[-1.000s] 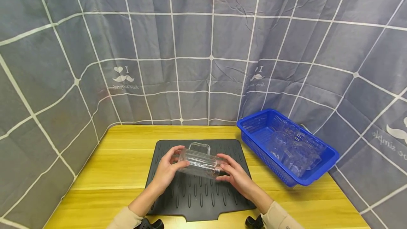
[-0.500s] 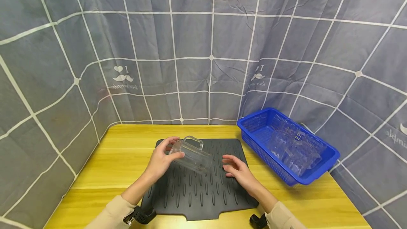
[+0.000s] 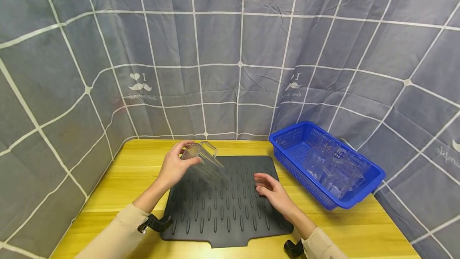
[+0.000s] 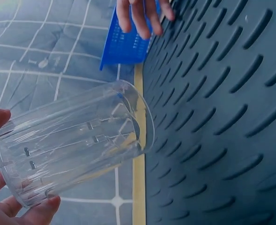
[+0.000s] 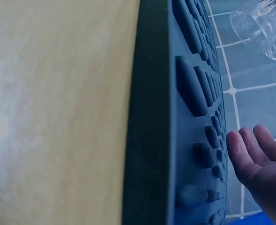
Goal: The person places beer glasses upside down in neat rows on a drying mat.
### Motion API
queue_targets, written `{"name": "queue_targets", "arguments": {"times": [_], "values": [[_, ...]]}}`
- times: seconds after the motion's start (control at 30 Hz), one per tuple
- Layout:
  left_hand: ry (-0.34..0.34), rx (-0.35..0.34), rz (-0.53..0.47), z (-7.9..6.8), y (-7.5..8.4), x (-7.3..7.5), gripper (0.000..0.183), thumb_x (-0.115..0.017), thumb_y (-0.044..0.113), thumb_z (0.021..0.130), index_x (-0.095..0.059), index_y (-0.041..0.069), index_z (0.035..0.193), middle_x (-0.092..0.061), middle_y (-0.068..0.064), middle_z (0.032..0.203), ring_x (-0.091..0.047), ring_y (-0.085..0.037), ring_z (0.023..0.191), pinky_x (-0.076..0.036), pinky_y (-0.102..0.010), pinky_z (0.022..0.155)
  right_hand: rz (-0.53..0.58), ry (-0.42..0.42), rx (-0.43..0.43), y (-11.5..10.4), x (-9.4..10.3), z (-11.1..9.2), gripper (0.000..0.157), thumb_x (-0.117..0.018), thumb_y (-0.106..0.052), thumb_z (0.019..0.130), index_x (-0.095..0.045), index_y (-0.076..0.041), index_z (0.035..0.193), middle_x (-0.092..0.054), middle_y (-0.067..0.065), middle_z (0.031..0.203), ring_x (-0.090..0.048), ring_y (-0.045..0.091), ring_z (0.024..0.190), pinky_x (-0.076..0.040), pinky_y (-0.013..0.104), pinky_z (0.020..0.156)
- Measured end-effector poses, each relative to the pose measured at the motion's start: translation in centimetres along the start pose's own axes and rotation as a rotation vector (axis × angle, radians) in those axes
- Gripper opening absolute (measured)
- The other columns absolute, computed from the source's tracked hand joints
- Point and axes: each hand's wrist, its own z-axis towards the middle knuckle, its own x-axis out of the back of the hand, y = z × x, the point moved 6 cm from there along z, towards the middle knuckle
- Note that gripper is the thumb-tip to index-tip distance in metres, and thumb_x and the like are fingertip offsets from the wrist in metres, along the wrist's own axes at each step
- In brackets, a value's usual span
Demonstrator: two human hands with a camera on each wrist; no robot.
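Observation:
A clear ribbed mug [image 3: 205,167] with a handle hangs tilted over the back left of a black drying mat [image 3: 224,233]. My left hand [image 3: 175,166] grips it around one end, fingers and thumb on opposite sides. In the left wrist view, the mug's [image 4: 77,143] far end slants toward the mat's raised ridges. My right hand [image 3: 274,192] hovers over the right part of the mat with loosely bent fingers and nothing in them. The right wrist view shows that hand [image 5: 264,166] apart from the mug.
On the right a blue perforated basket [image 3: 300,174] holds several clear glass mugs [image 3: 332,171]. The mat lies on a yellow wooden table [image 3: 104,195]. A grey curtain [image 3: 219,87] with white grid lines encloses the back and sides.
My right hand has let go of the mug and drawn back to the right. My left hand has carried the mug left and toward the back, tipping its far end downward.

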Motion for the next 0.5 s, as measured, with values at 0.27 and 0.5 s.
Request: {"name": "queue_targets", "arguments": {"times": [0.27,0.5], "values": [[0.050,-0.042,0.105,1.3,-0.1,0.7,0.055,-0.076,0.031,0.073,-0.055,0.020,0.122,-0.054,-0.003,0.114,-0.051,-0.023,0.098,-0.046,-0.040,0.078,-0.021,0.038,0.016,2.4,0.7,0.8,0.040,-0.057,-0.021,0.092,-0.048,-0.017,0.131,-0.048,0.013,0.134,-0.044,0.033,0.124,-0.044,0.034,0.094],[0.067,-0.055,0.178,2.3,-0.2,1.0,0.058,-0.078,0.030,0.069,-0.056,0.015,0.121,-0.055,-0.006,0.114,-0.052,-0.026,0.101,-0.042,-0.044,0.084,-0.057,0.073,0.017,3.3,0.8,0.8,0.036,-0.055,-0.018,0.093,-0.050,-0.025,0.128,-0.049,0.011,0.134,-0.047,0.028,0.122,-0.044,0.033,0.094]]}}
